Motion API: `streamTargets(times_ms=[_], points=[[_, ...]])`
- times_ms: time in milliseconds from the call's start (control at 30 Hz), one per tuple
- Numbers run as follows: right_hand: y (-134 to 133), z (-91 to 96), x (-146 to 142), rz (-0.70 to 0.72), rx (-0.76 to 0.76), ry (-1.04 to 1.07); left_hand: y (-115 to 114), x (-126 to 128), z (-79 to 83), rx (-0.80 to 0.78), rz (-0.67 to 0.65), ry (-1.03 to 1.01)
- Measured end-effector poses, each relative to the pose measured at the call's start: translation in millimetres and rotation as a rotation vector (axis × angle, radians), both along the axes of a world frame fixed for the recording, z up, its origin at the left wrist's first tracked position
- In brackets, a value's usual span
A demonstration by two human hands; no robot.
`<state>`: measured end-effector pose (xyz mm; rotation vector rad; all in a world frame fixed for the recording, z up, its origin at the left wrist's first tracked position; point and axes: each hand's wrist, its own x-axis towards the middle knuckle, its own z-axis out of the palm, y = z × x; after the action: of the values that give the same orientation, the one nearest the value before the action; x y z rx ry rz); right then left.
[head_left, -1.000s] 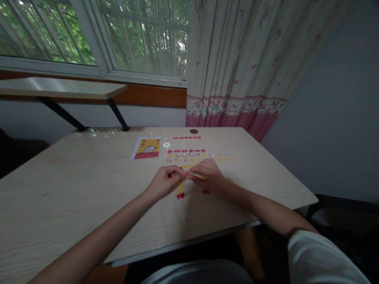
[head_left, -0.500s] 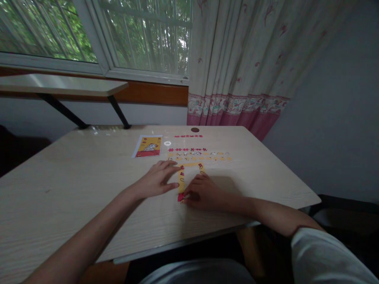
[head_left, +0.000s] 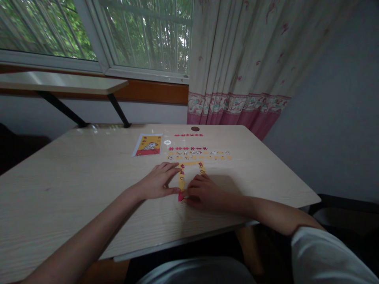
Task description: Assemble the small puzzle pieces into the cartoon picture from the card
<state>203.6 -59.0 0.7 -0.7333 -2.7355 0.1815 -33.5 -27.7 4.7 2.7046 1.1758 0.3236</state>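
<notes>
1. Now, down on the desk (head_left: 89,189), the left hand (head_left: 160,180) lies with its fingers spread and relaxed, fingertips at the left edge of the jigsaw border (head_left: 181,184), thumb right by the red corner piece (head_left: 180,197).
2. And the right hand (head_left: 204,193) curls in low from the other side, fingertips meeting at that red corner; whether they pinch a piece, I cannot tell, the fingers cover the spot.
3. Look at the border itself: flat on the desk between the hands, yellow along its left side and top, red at the lower left, its right side running down towards the right hand's knuckles.
4. Just beyond it, two rows of yellow-and-white puzzle pieces (head_left: 198,157) line up, with a near red row (head_left: 188,149) behind them and a far red row (head_left: 188,135) further back.
5. Off to the left of those rows sits the picture card (head_left: 149,144), a white animal on yellow and red.
6. Behind the far row, a round brown disc (head_left: 195,129) marks the desk's back edge.
</notes>
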Motion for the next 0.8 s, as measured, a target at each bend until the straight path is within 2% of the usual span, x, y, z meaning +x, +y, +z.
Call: streamTargets(times_ms=[267,500,633,800], points=[[0.3,-0.4,0.5,0.056,0.104,-0.026,-1.2,2.0,2.7,-0.014,0.014,-0.007],[-0.9,2.4,1.3,0.071,0.08,-0.061,-0.3,1.2,0.3,-0.006,0.001,-0.031],[10.2,7.7,9.9,0.099,0.02,-0.045,-0.3,0.0,0.0,-0.013,-0.007,-0.023],[36.5,23.0,33.3,0.015,-0.03,0.003,-1.7,0.5,-0.1,-0.014,0.005,-0.018]])
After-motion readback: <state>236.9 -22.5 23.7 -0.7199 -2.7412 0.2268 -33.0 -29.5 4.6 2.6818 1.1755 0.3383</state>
